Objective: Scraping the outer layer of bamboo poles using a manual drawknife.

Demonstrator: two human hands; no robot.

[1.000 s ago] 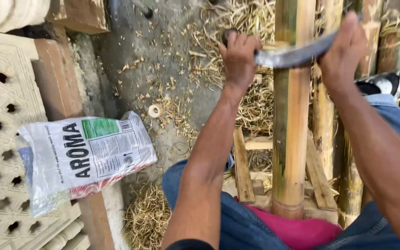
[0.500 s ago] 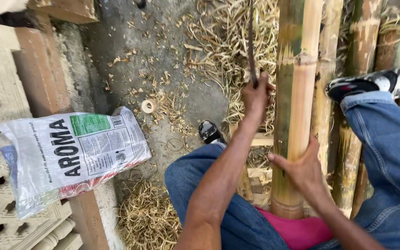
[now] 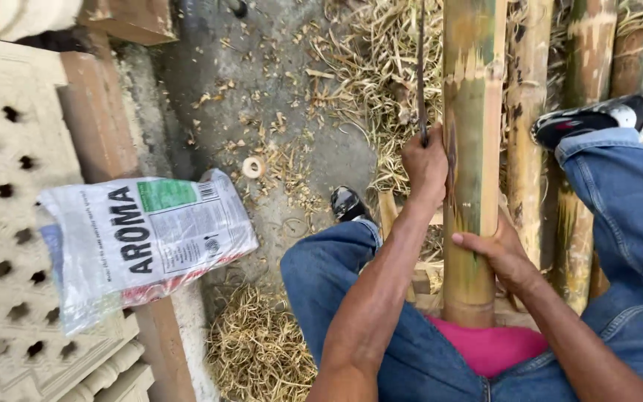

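Bamboo pole [image 3: 472,149]: a thick green-yellow culm runs up the middle of the view, its near end resting between the person's knees above a pink cloth [image 3: 489,346]; pale scraped patches show along it.
Handling, as a judgement: it looks stiff, hard and fairly heavy for its length; the waxy skin is probably slick and the round section prone to roll, so it wants a wrap-around grip low on the shaft, below the scraped part.
Blade [image 3: 420,71]: a long, thin, dark blade seen edge-on, standing just beside the pole's left flank; likely sharp, to be held by the handle only.
Left hand [image 3: 426,164]: clenched into a fist around the blade's handle, knuckles against the left side of the pole.
Right hand [image 3: 496,249]: fingers curled around the pole's right side, thumb laid across its front; gripping, not loose.
Other bamboo poles [image 3: 586,67]: several more lie side by side to the right, under the right leg's jeans and shoe [image 3: 608,115].
Ground [image 3: 262,82]: bare concrete strewn with dry shavings [image 3: 370,82] and a small cut ring [image 3: 253,167].
Sack [image 3: 139,238]: a printed plastic bag lies well apart to the left, on a perforated block [image 3: 9,186].
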